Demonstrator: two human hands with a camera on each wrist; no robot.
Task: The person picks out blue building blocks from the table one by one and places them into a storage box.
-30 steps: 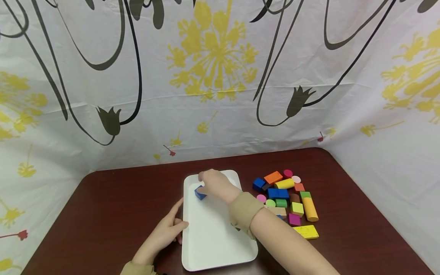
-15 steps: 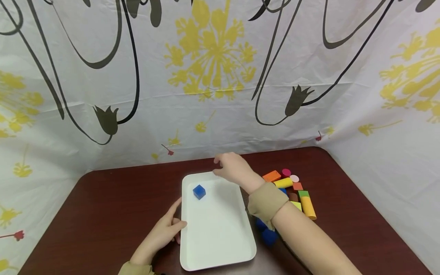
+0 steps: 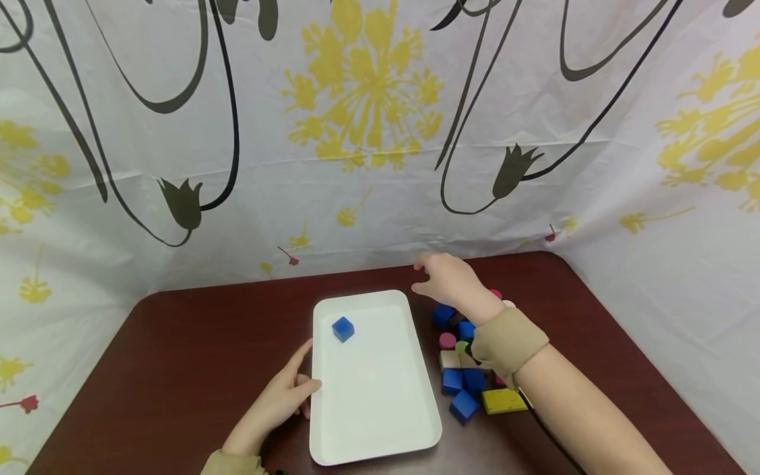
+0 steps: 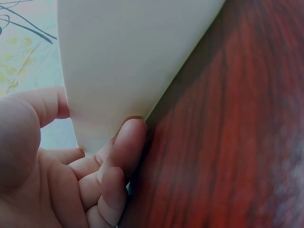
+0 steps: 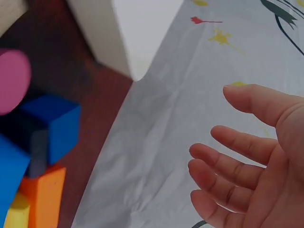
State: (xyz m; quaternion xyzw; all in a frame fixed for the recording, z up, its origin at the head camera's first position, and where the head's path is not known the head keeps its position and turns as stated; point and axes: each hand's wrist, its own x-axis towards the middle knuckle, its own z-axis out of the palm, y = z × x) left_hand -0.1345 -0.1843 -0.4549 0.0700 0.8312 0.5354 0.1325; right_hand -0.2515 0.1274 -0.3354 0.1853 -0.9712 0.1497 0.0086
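Note:
A white rectangular tray [image 3: 380, 389] lies on the dark red table, with one blue cube [image 3: 342, 329] inside near its far left corner. My left hand [image 3: 279, 399] holds the tray's left edge. In the left wrist view its thumb goes over the rim and its fingertips [image 4: 130, 137] press the outer wall low down. My right hand [image 3: 448, 280] is in the air beyond the tray's far right corner, fingers loosely bent and holding nothing. Below and beside it sit coloured blocks, several of them blue cubes [image 3: 464, 406].
Right of the tray the pile also has a yellow block [image 3: 505, 401], a pink disc [image 3: 447, 340], beige blocks [image 3: 449, 359] and an orange block [image 5: 47, 194]. The right forearm covers part of it. A patterned white cloth [image 3: 368, 218] hangs behind the table.
My right hand has let go of the blue cube in the tray and moved right and away, over the block pile's far side. The left hand stays on the tray edge.

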